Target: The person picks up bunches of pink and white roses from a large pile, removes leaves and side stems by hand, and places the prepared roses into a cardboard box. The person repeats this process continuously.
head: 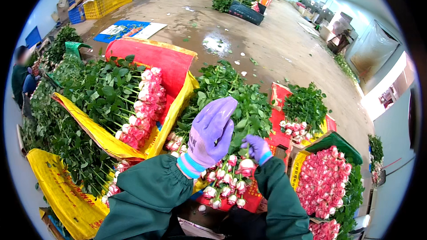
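Purple coated work gloves cover both hands. My left hand (213,133) is raised over the leafy stems at the centre, its fingers extended and close together, with nothing seen in it. To its right, my right hand (257,148) pinches the green stem of a pink-and-white rose (246,167) whose bloom hangs downward. Below and around that bloom lie several more pink-and-white roses (225,191), heads toward me, on a red printed sheet (251,195). Their green foliage (230,96) spreads away beyond my hands.
Roses in a red and yellow wrap (153,53) lie at left, above a yellow sheet (63,193). Packed rose bundles (323,180) stand at right, a smaller bunch (305,106) behind. A person (20,73) sits far left. Yellow crates (108,1) stand beyond the wet floor (186,16).
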`<state>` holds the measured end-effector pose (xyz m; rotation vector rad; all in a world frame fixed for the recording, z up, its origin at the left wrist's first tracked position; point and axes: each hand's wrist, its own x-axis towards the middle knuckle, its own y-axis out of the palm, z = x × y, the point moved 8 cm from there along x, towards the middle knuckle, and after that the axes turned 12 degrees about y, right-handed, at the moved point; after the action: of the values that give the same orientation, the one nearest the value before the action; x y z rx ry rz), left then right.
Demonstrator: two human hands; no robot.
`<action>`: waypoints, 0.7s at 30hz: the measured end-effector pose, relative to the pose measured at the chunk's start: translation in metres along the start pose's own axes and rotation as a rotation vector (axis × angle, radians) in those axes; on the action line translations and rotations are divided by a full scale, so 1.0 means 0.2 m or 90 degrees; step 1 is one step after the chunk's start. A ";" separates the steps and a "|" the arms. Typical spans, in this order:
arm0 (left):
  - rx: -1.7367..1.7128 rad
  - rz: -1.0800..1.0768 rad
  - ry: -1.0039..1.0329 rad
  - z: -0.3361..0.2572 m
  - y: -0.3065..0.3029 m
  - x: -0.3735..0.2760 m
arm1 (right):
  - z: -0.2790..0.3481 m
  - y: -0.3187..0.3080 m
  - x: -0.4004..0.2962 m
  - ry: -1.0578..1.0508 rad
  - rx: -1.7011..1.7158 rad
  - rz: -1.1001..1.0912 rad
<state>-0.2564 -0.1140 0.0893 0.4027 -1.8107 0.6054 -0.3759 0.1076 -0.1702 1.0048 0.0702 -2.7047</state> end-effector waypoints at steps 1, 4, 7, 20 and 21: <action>-0.014 0.004 0.017 -0.02 0.01 0.00 | 0.07 -0.01 -0.11 -0.019 0.097 0.022; -0.058 0.044 0.014 -0.06 0.05 -0.03 | 0.08 0.11 -0.43 0.048 0.225 0.141; -0.075 0.113 0.102 -0.16 0.12 -0.07 | 0.08 0.27 -0.70 0.051 0.394 0.307; -0.136 0.261 0.240 -0.45 0.31 -0.24 | 0.12 0.27 -0.94 -0.262 0.271 0.163; -0.142 0.261 0.239 -0.45 0.32 -0.25 | 0.14 0.28 -0.94 -0.296 0.285 0.203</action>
<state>-0.2076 -0.0104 0.0501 -0.2299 -1.5776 0.6964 -0.2420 0.0905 -0.0233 0.4030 -0.7403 -2.6190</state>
